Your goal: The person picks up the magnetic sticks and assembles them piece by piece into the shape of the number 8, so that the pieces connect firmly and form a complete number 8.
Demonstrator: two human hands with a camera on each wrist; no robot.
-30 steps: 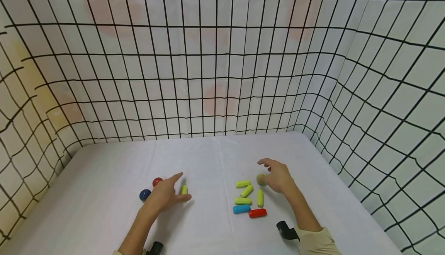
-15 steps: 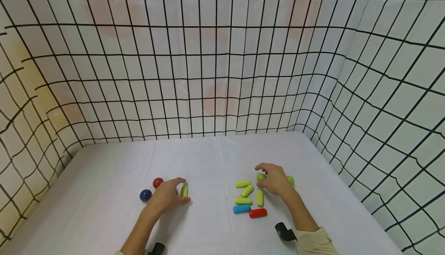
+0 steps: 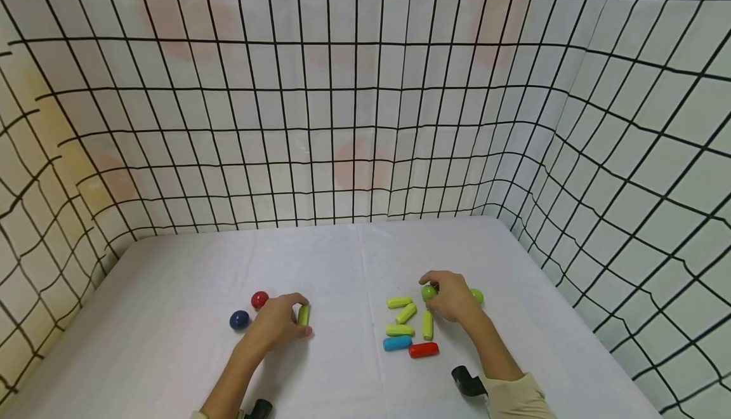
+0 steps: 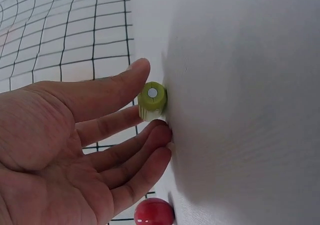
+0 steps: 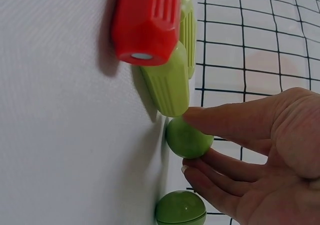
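In the head view, my left hand (image 3: pixel 276 321) curls its thumb and index finger about the two ends of a short yellow-green toy rod (image 3: pixel 304 315). Its ribbed side and round pale end dot show in the left wrist view, where the rod (image 4: pixel 152 100) lies against the thumb. A red ball (image 3: pixel 259 299) and a dark blue ball (image 3: pixel 239 320) lie to the left of this hand. On the right side, my right hand (image 3: pixel 453 296) pinches a green ball (image 5: pixel 188 138) low on the white cloth. A second green ball (image 3: pixel 477 296) lies just beyond the wrist.
Several yellow-green rods (image 3: pixel 400 330) lie grouped left of the right hand, with a blue rod (image 3: pixel 396 343) and a red rod (image 3: pixel 423 350) on the near side. Black netting (image 3: pixel 354 120) surrounds the white-covered table (image 3: pixel 342 266).
My left thumb and index finger have drawn in toward the yellow-green rod. My right hand has lowered and closed around the green ball, and the second green ball has come into sight.
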